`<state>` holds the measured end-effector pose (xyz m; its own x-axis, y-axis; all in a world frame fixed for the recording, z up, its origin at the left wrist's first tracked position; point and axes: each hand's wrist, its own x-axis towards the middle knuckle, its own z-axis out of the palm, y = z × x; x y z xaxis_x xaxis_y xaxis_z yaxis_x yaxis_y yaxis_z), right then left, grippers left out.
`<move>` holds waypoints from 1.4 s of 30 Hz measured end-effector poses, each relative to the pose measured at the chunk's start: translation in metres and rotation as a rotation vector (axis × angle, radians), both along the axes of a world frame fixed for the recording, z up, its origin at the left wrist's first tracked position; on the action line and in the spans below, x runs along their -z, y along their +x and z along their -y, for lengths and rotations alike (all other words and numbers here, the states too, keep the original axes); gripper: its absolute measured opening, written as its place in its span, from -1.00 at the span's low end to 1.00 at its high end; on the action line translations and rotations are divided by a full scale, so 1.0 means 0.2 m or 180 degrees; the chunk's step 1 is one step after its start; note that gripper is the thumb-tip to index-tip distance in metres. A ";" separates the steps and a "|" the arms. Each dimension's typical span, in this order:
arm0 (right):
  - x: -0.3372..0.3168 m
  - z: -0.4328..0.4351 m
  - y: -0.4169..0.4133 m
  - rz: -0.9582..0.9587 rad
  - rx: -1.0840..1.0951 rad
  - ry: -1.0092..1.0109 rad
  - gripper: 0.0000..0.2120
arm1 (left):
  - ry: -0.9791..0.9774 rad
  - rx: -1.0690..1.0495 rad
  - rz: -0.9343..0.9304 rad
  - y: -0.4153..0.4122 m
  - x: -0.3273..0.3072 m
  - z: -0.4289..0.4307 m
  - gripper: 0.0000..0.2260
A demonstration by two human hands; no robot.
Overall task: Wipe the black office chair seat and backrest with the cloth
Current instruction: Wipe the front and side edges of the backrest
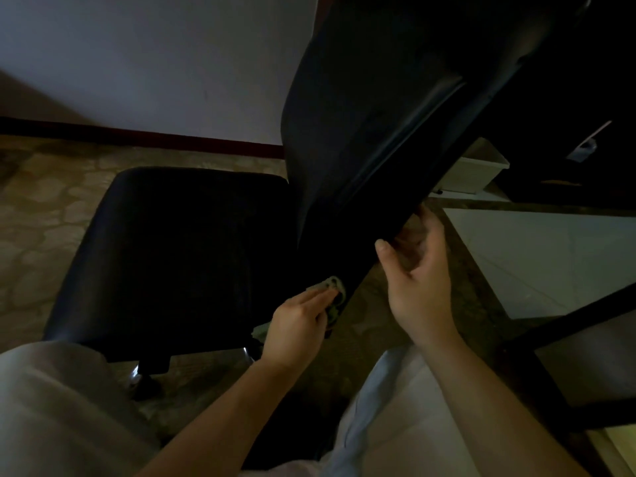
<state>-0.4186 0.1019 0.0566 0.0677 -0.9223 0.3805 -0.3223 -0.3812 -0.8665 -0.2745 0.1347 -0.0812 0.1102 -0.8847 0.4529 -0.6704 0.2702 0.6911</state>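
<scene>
- Left hand (299, 325) sits at the lower middle of the frame. Its fingers are bent over the cloth (331, 285), gripping it and pressing it onto the chair right where the seat meets the bottom of the backrest.
- The seat (165, 249) fills the middle left. It's black and squarish with rounded corners, smooth, with a faint sheen along its left edge.
- The cloth is greyish-green and crumpled.
- The backrest (378, 108) is black too and climbs from the centre to the upper right. A long crease or seam runs diagonally down it.
- Right hand (420, 270), right of centre, is clamped on the backrest's right edge, thumb on the near face and fingers wrapped round the back.
- Hard to see:
  - The whole shot is really dim, so the seat and backrest blur into one dark mass where they join.
  - Most of the cloth is under the left hand. Only a bunched bit past the fingertips and a corner below the palm poke out.
  - The right hand's fingertips are hidden behind the backrest.
  - The top of the backrest is cut off by the frame edge.
  - Under the seat I can only make out one dark leg (144, 380) with a shiny bit.
- Count: one chair, one cloth, two hands. There's also one white box (471, 170) on the floor behind the backrest at the right.
</scene>
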 end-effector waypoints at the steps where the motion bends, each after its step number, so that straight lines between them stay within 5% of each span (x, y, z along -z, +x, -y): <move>1: 0.00 0.00 0.00 -0.0004 0.0004 0.0019 -0.43 | 0.0054 -0.0019 -0.0022 0.02 0.02 -0.02 -0.65; 8: 0.09 0.01 -0.03 -0.0050 -0.0084 0.0378 -0.51 | -0.0153 0.0171 -0.0510 -0.05 -0.13 -0.02 -0.55; 19: 0.11 -0.01 -0.03 -0.0094 -0.0183 0.0506 -0.48 | -0.0268 0.0032 -0.0473 -0.09 -0.03 0.02 -0.62; 27: 0.00 0.01 -0.09 -0.0219 -0.0289 0.0494 -0.62 | 0.0345 0.0228 0.0759 0.11 0.15 -0.03 -0.56; 42: 0.07 -0.01 -0.04 -0.0138 -0.0279 0.0464 -0.56 | -0.0065 0.0055 -0.0518 -0.09 -0.13 -0.01 -0.54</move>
